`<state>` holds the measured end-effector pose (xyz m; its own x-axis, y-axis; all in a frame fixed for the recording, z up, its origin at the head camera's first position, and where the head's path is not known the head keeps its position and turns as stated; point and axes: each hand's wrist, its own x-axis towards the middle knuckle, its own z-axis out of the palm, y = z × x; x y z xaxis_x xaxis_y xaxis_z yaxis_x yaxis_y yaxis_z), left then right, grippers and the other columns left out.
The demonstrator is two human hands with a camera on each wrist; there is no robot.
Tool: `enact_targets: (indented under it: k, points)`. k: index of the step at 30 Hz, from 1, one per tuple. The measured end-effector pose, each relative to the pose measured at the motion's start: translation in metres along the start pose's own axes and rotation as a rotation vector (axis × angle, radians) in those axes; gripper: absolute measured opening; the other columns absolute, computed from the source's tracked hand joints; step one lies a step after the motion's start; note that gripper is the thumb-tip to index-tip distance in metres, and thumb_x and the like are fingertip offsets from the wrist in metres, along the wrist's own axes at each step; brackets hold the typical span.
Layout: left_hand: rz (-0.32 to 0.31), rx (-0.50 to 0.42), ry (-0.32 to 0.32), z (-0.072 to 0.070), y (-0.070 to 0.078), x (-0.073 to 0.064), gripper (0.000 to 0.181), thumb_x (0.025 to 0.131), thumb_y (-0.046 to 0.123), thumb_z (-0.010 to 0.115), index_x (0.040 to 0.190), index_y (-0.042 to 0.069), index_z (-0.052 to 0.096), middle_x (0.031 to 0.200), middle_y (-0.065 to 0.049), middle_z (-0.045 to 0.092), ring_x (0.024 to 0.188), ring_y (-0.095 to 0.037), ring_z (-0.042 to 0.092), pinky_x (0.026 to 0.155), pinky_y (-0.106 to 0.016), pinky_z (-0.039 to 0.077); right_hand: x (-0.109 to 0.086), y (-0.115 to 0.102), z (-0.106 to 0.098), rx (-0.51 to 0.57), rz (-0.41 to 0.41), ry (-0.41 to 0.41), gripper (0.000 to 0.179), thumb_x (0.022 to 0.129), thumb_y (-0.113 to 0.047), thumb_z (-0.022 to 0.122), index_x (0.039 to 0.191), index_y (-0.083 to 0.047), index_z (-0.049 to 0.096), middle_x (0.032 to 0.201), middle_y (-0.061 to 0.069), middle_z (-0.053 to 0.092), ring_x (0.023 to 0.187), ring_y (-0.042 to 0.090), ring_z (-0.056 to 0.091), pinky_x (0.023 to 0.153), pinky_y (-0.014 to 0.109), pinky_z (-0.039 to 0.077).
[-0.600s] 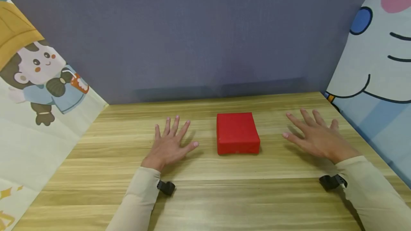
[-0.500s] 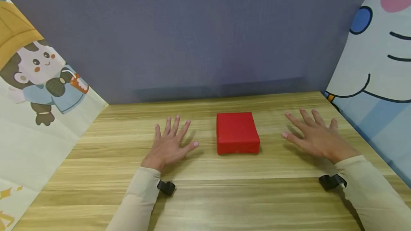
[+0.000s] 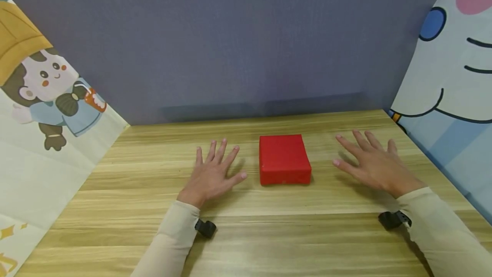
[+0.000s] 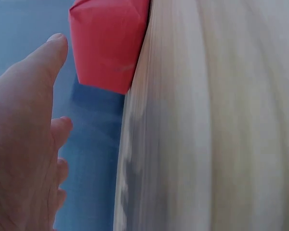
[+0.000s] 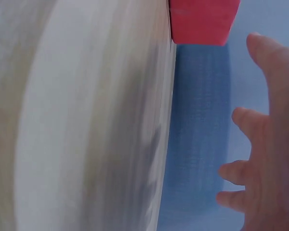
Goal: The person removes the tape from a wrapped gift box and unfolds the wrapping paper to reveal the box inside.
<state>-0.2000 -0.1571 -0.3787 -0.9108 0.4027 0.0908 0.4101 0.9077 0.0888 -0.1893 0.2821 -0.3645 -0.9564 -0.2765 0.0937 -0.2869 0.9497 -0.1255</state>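
Note:
A red box (image 3: 284, 157), square and low, lies on the wood-grain table (image 3: 292, 243) between the two hands. To its left the left hand (image 3: 210, 178) hovers palm down over the table, fingers spread, its thumb nearest the box but apart from it. The right hand (image 3: 376, 166) hangs likewise on the other side, fingers spread, with a wider gap to the box. Both hold nothing. In the left wrist view the box (image 4: 108, 45) appears beyond the thumb; the right wrist view catches only one end of the box (image 5: 202, 21).
A grey-blue panel (image 3: 238, 46) rises along the table's far edge. Side walls carry cartoon prints: a figure in a yellow hat (image 3: 50, 80) at left, a pink-snouted character (image 3: 442, 76) at right. A small black camera sits on each wrist.
The left hand has shifted right, toward the box. The right hand has moved slightly left, also closer to it. The box has stayed in place.

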Motion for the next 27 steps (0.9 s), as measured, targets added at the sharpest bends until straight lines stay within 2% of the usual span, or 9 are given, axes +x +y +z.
enact_targets:
  k: [9,15,17,22,27]
  points:
    - [0.038,-0.002,0.000,0.001,0.009,0.001,0.088,0.091,0.083,0.022,0.161,0.031,0.020,0.166,-0.005,-0.001,0.152,-0.032,-0.003,0.114,-0.066,-0.007,0.001,-0.007,0.003,0.019,-0.020,0.005,0.080,0.097,-0.068,0.043,0.161,-0.025,0.024,0.164,0.024,0.010,0.144,0.057,0.014,0.095,0.087,0.000]
    - [0.058,-0.009,-0.004,-0.002,0.016,0.001,0.086,0.091,0.082,0.022,0.161,0.033,0.014,0.166,-0.004,-0.001,0.153,-0.031,-0.001,0.115,-0.065,-0.007,0.000,-0.011,0.002,0.022,-0.026,0.013,0.080,0.097,-0.068,0.043,0.161,-0.024,0.024,0.164,0.024,0.008,0.144,0.056,0.013,0.097,0.086,0.001]
    - [0.072,-0.003,0.015,-0.003,0.018,0.001,0.086,0.091,0.082,0.022,0.161,0.033,0.015,0.166,-0.005,0.004,0.153,-0.030,0.004,0.115,-0.065,-0.005,0.000,-0.013,0.002,0.019,-0.034,0.020,0.080,0.097,-0.067,0.044,0.161,-0.024,0.024,0.164,0.024,0.008,0.145,0.055,0.014,0.097,0.086,0.002]
    - [0.108,0.006,0.087,-0.002,0.020,0.002,0.086,0.092,0.081,0.026,0.160,0.029,0.027,0.163,-0.005,0.027,0.150,-0.028,0.023,0.116,-0.065,0.002,0.000,-0.016,0.002,0.021,-0.053,0.040,0.079,0.097,-0.067,0.046,0.160,-0.022,0.028,0.164,0.023,0.012,0.146,0.052,0.016,0.100,0.084,0.004]
    - [0.126,-0.015,0.125,0.000,0.020,0.004,0.086,0.092,0.080,0.030,0.158,0.026,0.035,0.158,-0.008,0.038,0.146,-0.029,0.031,0.117,-0.064,0.006,0.002,-0.019,0.002,0.016,-0.077,0.050,0.079,0.097,-0.065,0.046,0.160,-0.019,0.029,0.163,0.024,0.016,0.145,0.052,0.016,0.101,0.083,0.006]
